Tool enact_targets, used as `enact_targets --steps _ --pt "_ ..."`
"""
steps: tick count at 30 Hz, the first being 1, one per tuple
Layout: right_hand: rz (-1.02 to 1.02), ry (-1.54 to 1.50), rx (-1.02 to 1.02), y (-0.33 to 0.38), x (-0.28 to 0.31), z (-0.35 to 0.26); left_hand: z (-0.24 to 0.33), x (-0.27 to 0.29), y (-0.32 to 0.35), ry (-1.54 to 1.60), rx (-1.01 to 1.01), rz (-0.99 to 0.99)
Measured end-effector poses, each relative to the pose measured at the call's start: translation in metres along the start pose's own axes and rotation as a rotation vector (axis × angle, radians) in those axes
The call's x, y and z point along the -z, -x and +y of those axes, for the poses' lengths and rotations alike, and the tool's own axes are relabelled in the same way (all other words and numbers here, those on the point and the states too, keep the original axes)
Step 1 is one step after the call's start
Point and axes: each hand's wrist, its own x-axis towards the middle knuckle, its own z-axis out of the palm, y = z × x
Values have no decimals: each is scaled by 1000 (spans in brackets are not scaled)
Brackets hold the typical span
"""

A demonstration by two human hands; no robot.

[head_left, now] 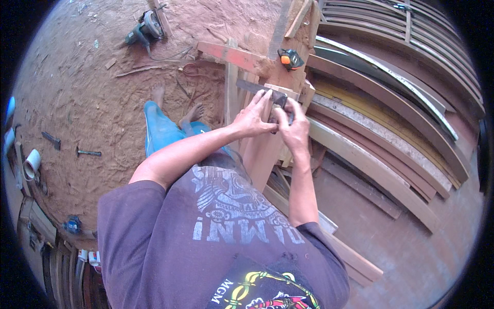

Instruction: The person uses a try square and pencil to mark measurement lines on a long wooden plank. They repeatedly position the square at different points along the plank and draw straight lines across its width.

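A metal square with a long grey blade [249,85] and a dark head [279,98] lies across the top end of a wooden board [261,157]. My left hand [253,117] presses its fingertips on the square where blade and head meet, its thumb reaching toward my right hand. My right hand [295,129] pinches around the dark head, index finger and thumb curled in close. A small dark piece shows under the fingers; its kind is hidden. Just beyond the hands, a black and orange tape measure [291,59] rests on the timber.
A circular saw [146,30] sits on the dusty ground at far left, its cord trailing. A red-painted timber [229,55] juts left past the board. Long stacked planks [381,131] fill the right side. A hammer [89,152] lies left; a blue power tool [73,224] is lower left.
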Motion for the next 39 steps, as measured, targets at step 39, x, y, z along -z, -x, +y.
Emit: enact_targets --steps 39 --pt "-342 466 375 -109 61 -54 28 -3 -3 -81 58 -7"
